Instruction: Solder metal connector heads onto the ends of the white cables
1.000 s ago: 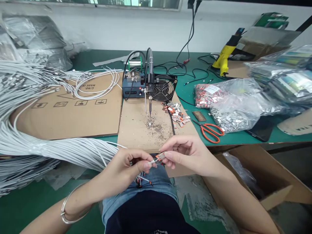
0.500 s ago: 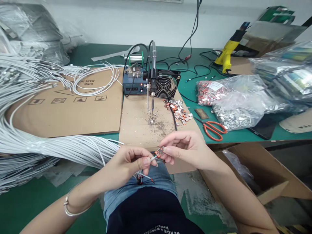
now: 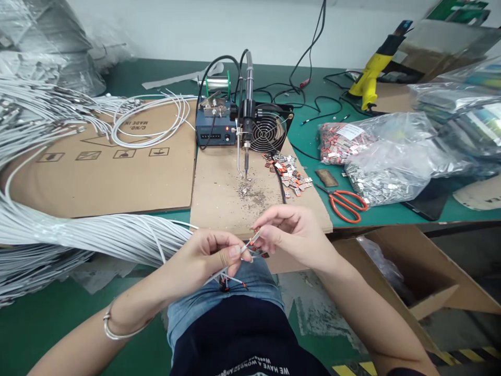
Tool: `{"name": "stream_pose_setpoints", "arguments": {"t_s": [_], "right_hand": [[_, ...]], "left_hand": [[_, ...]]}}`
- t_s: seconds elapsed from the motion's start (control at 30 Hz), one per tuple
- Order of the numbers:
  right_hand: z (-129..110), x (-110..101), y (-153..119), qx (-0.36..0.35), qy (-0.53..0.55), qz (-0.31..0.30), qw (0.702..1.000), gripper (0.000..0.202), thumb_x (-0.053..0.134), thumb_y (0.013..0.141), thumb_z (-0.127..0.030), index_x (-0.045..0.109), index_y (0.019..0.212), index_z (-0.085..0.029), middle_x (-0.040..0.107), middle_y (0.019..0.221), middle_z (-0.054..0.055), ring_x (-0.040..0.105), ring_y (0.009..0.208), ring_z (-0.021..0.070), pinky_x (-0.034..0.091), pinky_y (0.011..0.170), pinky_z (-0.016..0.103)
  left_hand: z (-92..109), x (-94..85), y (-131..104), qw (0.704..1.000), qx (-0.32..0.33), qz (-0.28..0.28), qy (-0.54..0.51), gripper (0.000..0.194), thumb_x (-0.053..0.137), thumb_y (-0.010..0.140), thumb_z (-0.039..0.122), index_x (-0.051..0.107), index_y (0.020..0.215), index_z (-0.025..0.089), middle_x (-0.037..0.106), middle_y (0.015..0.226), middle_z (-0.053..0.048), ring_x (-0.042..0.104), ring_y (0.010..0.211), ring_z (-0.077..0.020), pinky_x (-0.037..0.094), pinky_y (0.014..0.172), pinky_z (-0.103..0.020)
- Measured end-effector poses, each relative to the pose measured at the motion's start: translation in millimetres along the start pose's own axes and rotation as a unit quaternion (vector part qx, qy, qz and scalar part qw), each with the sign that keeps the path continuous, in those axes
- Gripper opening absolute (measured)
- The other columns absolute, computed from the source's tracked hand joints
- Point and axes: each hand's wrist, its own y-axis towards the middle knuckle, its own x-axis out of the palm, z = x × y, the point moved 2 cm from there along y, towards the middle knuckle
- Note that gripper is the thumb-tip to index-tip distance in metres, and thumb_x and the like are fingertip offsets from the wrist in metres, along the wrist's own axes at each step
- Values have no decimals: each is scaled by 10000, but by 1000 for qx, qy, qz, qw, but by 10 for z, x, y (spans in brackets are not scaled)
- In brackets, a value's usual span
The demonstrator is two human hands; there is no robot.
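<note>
Between thumb and fingers, my left hand (image 3: 221, 253) pinches a white cable (image 3: 243, 249) close to its end. My right hand (image 3: 291, 235) grips a small orange-and-metal connector (image 3: 256, 236) at the cable's tip, turned nearly edge-on. Whether its wires are joined to the connector I cannot tell. Other cable ends with dark and red tips (image 3: 230, 283) hang below, over my lap. Beyond my hands, a soldering iron (image 3: 247, 151) stands tip down in its holder above scattered solder bits (image 3: 246, 189).
Loose connectors (image 3: 291, 175) lie right of the iron, near orange-handled scissors (image 3: 347, 205). A solder station (image 3: 215, 128) and fan (image 3: 270, 130) stand behind. Bundled white cables (image 3: 97, 235) cover the left. Bags of connectors (image 3: 387, 180) and a yellow tool (image 3: 370, 78) are at right.
My right hand has turned the connector from showing its flat face to nearly edge-on. My left hand keeps its pinch on the cable. The view has shifted slightly.
</note>
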Motion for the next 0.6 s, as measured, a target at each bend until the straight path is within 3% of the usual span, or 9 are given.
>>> {"name": "stream_pose_setpoints", "arguments": {"t_s": [0.13,0.27,0.37,0.47,0.6], "right_hand": [[19,54,-67,-117,-110,52,986,194,762,685,-274,679,792,-135,620,618,-10,469,514,31,366,456,150],[45,156,-146,-246,-230,52,940,182,768,687,-186,694,853,-165,625,732,-7,527,699,60,416,635,194],[38,236,-162,-318,-265,40,909,184,743,720,-193,691,890,-146,590,729,3,519,713,71,416,649,209],[7,303,-167,-375,-287,10,882,144,691,771,-191,694,901,-127,556,718,16,480,685,77,407,627,218],[-23,343,-187,-393,-276,-17,877,139,656,789,-131,694,922,-137,547,736,21,465,687,76,416,620,208]], "left_hand": [[-64,-20,-2,993,82,32,82,231,501,879,192,593,674,139,520,538,19,448,516,-91,366,506,-194],[-200,-37,-21,974,163,88,132,174,511,874,144,598,724,150,589,619,-7,523,572,-111,408,543,-204],[-286,-27,-42,946,240,133,172,167,514,880,136,595,735,164,593,639,-11,529,584,-118,413,553,-214],[-328,-6,-79,915,305,169,203,164,515,879,116,571,740,181,594,651,-9,539,601,-122,418,562,-220],[-337,13,-134,888,352,191,226,161,514,869,73,568,770,188,604,676,-11,569,624,-121,438,571,-215]]}}
